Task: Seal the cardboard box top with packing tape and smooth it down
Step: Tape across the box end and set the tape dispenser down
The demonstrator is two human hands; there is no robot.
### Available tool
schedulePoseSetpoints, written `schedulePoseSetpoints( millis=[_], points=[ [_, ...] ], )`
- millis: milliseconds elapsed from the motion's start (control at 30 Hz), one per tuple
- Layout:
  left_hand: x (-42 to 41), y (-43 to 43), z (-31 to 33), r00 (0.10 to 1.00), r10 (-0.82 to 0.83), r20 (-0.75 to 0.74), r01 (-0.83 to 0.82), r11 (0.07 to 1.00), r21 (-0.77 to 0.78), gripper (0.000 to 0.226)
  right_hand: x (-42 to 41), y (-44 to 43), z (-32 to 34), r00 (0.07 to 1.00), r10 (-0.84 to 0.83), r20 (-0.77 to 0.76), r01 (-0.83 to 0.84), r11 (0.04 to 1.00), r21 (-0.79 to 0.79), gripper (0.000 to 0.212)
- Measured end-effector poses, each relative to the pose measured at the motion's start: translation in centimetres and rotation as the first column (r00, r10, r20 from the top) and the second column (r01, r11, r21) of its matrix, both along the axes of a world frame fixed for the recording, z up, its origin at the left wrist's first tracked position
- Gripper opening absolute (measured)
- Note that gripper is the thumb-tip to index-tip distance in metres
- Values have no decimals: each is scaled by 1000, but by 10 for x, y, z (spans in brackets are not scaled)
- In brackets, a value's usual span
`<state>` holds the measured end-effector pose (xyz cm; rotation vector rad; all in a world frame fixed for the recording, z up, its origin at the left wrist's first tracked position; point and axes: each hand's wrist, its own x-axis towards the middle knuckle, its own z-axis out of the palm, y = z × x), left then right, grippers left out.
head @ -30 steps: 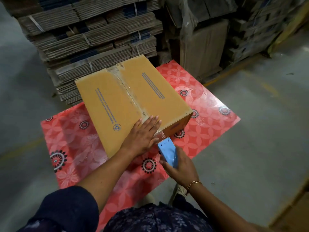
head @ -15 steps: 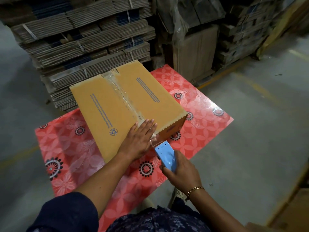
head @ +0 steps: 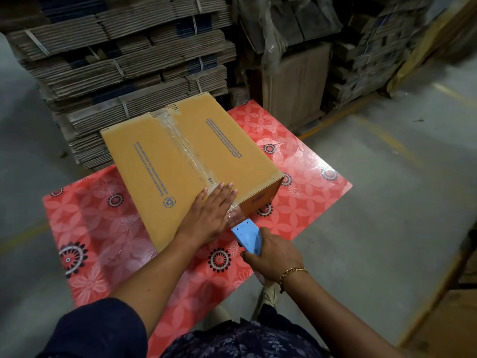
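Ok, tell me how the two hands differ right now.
The left hand lies flat and open, palm down on the cardboard box top at its near edge; the right hand is closed around the blue tape dispenser, off the box. Only the right wrist wears a bracelet. Both work the clear tape.

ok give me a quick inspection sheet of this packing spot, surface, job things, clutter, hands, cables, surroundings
Surface: red floral sheet laid on a grey floor.
Job's things: cardboard box flaps shut, clear tape along the centre seam and over the near edge; blue tape dispenser joined to that strip.
Clutter: nothing seen.
Grippers: left hand flat on the box's near edge, over the tape; right hand grips the dispenser.
Cables: nothing seen.
Surroundings: bundled flat cartons stacked behind.
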<state>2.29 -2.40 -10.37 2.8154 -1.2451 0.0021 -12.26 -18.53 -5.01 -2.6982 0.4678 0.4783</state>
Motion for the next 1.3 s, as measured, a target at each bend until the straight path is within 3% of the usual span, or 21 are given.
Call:
schedulePoseSetpoints(
  millis=[167, 467, 533, 633, 767, 833, 900, 1000, 1067, 1133, 1300],
  points=[
    [-1, -1, 1, 1000, 3, -9, -3, 1000, 10, 63, 30, -1, 14, 989, 61, -133, -66, 997, -34, 56],
    [-1, -3, 5, 1000, -4, -11, 4, 999, 41, 64, 80, -5, 49, 924, 146, -354, -141, 989, 40, 27],
    [-2, -1, 6, 1000, -1, -7, 1, 1000, 30, 67, 69, -13, 42, 872, 188, -452, -178, 982, 65, 22],
    [-1, 1, 5, 1000, -14, 4, 14, 999, 30, 68, 28, -35, 7, 811, 132, -570, -178, 984, -25, 47],
    [1, -1, 4, 1000, -20, 13, 20, 999, 25, 67, -8, -55, -23, 901, 125, -416, -174, 981, -84, 83],
    [5, -3, 6, 1000, -11, 9, 11, 999, 32, 68, -12, -54, -31, 950, 165, -266, -192, 978, -82, 82],
    [10, -6, 9, 1000, 1, -7, 0, 999, 39, 68, -10, -50, -38, 966, 230, -114, -238, 969, -63, 66],
    [12, -9, 12, 1000, 2, -25, -1, 999, 43, 69, -2, -43, -52, 887, 459, 47, -455, 887, -77, 52],
    [12, -9, 14, 1000, 4, -22, -2, 999, 53, 69, 7, -40, -66, 764, 639, 94, -607, 760, -234, 53],
    [14, -10, 15, 1000, 5, -18, -4, 998, 65, 69, 15, -36, -81, 702, 698, 144, -640, 706, -301, 52],
    [19, -9, 15, 1000, 7, -21, -6, 996, 88, 70, 28, -20, -100, 656, 723, 217, -649, 687, -327, 55]
  ],
)
